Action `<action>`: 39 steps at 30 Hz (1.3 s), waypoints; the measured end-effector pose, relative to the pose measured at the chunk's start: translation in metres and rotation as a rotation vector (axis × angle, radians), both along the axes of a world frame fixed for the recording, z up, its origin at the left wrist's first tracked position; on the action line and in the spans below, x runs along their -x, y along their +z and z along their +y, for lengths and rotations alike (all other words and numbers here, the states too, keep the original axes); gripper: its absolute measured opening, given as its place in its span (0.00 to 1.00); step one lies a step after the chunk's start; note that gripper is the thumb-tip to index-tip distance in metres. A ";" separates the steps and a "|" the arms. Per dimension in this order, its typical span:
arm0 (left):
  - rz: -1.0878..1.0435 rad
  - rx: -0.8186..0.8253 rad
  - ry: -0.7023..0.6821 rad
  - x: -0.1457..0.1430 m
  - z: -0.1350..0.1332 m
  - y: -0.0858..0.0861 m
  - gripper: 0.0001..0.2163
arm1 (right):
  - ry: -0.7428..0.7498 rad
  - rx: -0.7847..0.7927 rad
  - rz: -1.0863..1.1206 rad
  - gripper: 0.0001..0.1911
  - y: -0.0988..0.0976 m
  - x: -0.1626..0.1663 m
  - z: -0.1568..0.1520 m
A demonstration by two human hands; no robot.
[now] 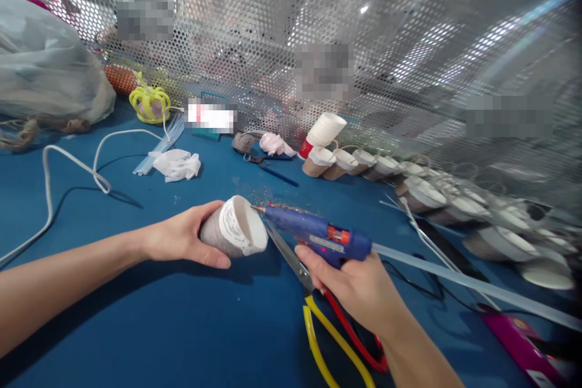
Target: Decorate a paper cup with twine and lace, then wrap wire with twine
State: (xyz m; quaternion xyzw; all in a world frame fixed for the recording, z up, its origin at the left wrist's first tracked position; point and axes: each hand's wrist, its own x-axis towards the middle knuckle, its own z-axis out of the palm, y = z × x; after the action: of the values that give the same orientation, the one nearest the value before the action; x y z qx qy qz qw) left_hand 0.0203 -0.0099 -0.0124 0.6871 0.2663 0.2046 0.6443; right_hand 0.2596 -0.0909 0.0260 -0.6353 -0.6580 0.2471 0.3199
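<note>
Left hand (186, 237): fingers closed around a cup (233, 227), its mouth facing the right hand (352, 288). Right hand: fingers gripping a glue gun (313, 229), nozzle (259, 209) beside the cup's rim; contact cannot be determined. Scissors (302, 271) lie beneath the right fingers.

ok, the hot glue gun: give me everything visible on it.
The hot glue gun has a dark blue, plastic-looking body with a narrow metal nozzle, a pale label on its side, an orange-red part toward the rear and a small red light. A long translucent glue stick runs out of its back. The right hand grips it over the blue tabletop, nozzle pointing left at the rim of the paper cup. Whether the tip touches the rim is unclear.
</note>
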 end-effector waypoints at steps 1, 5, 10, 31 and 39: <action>0.001 0.000 -0.002 0.000 0.000 0.000 0.30 | 0.000 -0.003 -0.011 0.15 0.000 0.000 0.000; 0.007 0.005 -0.009 -0.001 -0.001 0.001 0.29 | 0.007 -0.015 -0.059 0.12 0.000 -0.002 0.000; -0.001 0.008 -0.007 -0.001 -0.001 0.001 0.30 | 0.019 -0.002 -0.092 0.13 0.000 -0.002 0.000; -0.022 0.027 0.010 0.002 0.002 0.001 0.29 | -0.010 0.033 -0.128 0.16 0.012 0.005 -0.004; -0.033 0.031 -0.004 0.002 0.004 0.003 0.29 | 0.017 0.124 0.036 0.18 0.014 0.001 -0.004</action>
State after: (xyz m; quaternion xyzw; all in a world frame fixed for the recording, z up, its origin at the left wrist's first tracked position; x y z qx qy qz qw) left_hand 0.0183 -0.0060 -0.0098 0.6741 0.2575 0.2104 0.6595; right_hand 0.2588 -0.0945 0.0398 -0.6436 -0.6411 0.3017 0.2894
